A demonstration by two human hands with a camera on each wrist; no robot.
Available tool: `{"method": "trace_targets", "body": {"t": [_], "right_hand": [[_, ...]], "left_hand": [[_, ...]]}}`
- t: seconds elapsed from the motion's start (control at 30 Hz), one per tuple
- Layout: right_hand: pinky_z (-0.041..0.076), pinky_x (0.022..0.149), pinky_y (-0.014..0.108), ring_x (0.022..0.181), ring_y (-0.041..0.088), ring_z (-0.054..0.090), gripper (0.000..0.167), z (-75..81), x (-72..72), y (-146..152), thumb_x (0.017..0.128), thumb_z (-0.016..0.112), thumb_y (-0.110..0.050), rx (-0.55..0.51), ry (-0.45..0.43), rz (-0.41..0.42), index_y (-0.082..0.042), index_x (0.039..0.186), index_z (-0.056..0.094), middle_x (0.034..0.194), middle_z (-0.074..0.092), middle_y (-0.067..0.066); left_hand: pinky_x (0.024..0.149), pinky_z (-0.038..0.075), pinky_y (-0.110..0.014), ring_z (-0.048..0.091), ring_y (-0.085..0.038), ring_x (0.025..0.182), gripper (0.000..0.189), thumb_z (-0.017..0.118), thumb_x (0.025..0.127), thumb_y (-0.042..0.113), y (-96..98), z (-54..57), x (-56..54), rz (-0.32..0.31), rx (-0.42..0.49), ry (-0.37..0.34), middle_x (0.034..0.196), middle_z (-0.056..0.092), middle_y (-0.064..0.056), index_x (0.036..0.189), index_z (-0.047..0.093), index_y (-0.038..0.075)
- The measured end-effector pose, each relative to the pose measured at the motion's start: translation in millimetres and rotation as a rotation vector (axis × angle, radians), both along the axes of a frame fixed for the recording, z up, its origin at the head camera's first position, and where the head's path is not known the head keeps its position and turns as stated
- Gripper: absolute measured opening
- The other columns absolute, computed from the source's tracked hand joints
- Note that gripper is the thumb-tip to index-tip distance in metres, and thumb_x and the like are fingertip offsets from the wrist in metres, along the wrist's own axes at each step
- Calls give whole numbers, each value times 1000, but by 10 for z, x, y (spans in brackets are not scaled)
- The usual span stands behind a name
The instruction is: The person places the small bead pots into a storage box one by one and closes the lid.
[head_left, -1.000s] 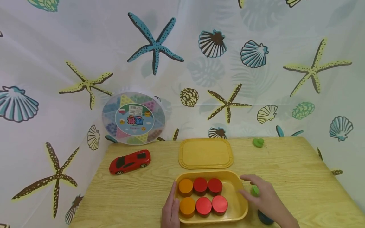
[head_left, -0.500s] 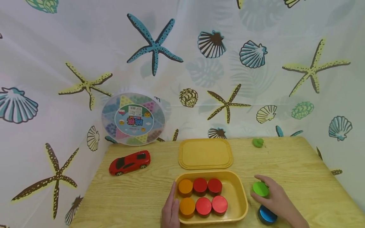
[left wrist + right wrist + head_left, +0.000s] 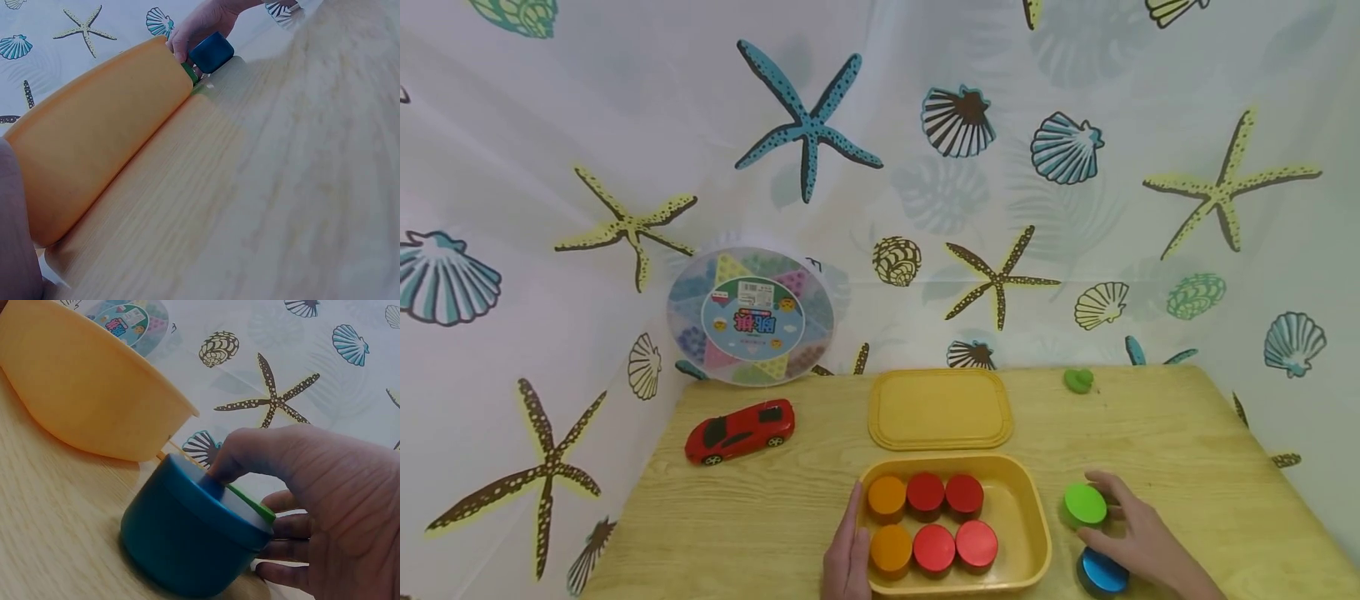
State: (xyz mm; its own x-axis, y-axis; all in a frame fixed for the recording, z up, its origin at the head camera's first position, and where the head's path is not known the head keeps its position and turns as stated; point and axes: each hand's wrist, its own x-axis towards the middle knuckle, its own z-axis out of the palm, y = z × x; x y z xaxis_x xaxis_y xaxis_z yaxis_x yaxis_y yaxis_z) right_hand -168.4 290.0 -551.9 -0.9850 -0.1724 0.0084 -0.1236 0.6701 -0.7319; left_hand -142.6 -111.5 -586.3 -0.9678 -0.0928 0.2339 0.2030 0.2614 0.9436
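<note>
A yellow plastic tub holds two orange round pots and several red ones. My left hand lies against the tub's left wall, fingers fairly straight. On the table right of the tub, a green round pot stands behind a blue round pot. My right hand is just right of the green pot, fingers spread and bent, the thumb reaching between the two pots. In the right wrist view, the blue pot hides most of the green one; a seam runs below its top.
A flat yellow lid lies behind the tub. A red toy car sits at back left, near a round game box leaning on the patterned cloth. A small green figure stands at the back right.
My right hand has moved right from the tub's edge, past the green pot, toward the blue one. More of both pots shows. My left hand has kept its place on the tub.
</note>
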Motion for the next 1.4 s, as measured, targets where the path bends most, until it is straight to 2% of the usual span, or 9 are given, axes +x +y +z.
{"method": "trace_targets", "body": {"t": [0.17, 0.3, 0.43, 0.57, 0.67, 1.03, 1.27, 1.4], "right_hand": [[61, 93, 42, 119, 33, 65, 63, -31, -8, 8, 92, 81, -36, -10, -33, -47, -3, 140, 57, 135, 64, 17], [61, 94, 44, 118, 32, 66, 70, -66, -18, -3, 93, 79, -43, -22, -69, -91, -5, 146, 54, 141, 61, 20], [60, 94, 40, 117, 31, 67, 73, -113, -29, -25, 93, 79, -44, -29, -39, -104, -6, 150, 52, 144, 59, 21], [60, 88, 28, 114, 28, 69, 68, -156, -38, -52, 91, 81, -41, -42, 7, -119, -7, 145, 58, 140, 63, 18], [60, 85, 24, 114, 27, 68, 67, -163, -39, -72, 90, 83, -41, -47, 20, -141, -7, 142, 59, 137, 65, 17], [62, 84, 30, 108, 27, 70, 70, -134, -47, -111, 86, 86, -43, -66, -30, -182, -7, 140, 60, 135, 65, 17], [60, 81, 24, 104, 23, 70, 70, -131, -42, -125, 84, 87, -43, -68, -21, -199, -8, 139, 61, 132, 67, 15], [59, 82, 24, 104, 21, 69, 69, -122, -34, -138, 84, 88, -42, -78, -12, -206, -9, 139, 61, 131, 67, 13]], "left_hand": [[117, 20, -7, 30, 10, 145, 50, 41, 112, 8, -4, 5, 6, 0, 1, -9, 165, 38, -13, 161, 36, 0], [117, 20, -7, 30, 6, 146, 50, 41, 111, 5, 3, 13, 9, 6, -2, -17, 165, 39, -13, 161, 36, 1], [116, 20, -7, 30, 6, 146, 51, 41, 111, 4, 11, 13, 6, 14, -2, -35, 165, 39, -10, 162, 36, 3], [117, 20, -7, 31, 6, 146, 51, 41, 111, 5, 12, 8, 10, 15, 8, -37, 165, 39, -9, 162, 37, 4], [117, 20, -7, 30, 7, 146, 51, 41, 111, 5, 7, 3, 8, 8, 9, -22, 165, 39, -11, 161, 36, 3], [118, 21, -8, 31, 6, 146, 51, 41, 111, 5, -3, 15, 1, -1, 3, -16, 166, 38, -11, 161, 36, 1], [118, 20, -8, 31, 5, 147, 51, 41, 111, 6, -3, 23, 4, -2, 7, -30, 166, 38, -9, 162, 36, 3], [118, 20, -8, 30, 7, 146, 51, 41, 111, 5, -8, 9, 3, -5, 13, -8, 166, 38, -11, 161, 36, 2]]}}
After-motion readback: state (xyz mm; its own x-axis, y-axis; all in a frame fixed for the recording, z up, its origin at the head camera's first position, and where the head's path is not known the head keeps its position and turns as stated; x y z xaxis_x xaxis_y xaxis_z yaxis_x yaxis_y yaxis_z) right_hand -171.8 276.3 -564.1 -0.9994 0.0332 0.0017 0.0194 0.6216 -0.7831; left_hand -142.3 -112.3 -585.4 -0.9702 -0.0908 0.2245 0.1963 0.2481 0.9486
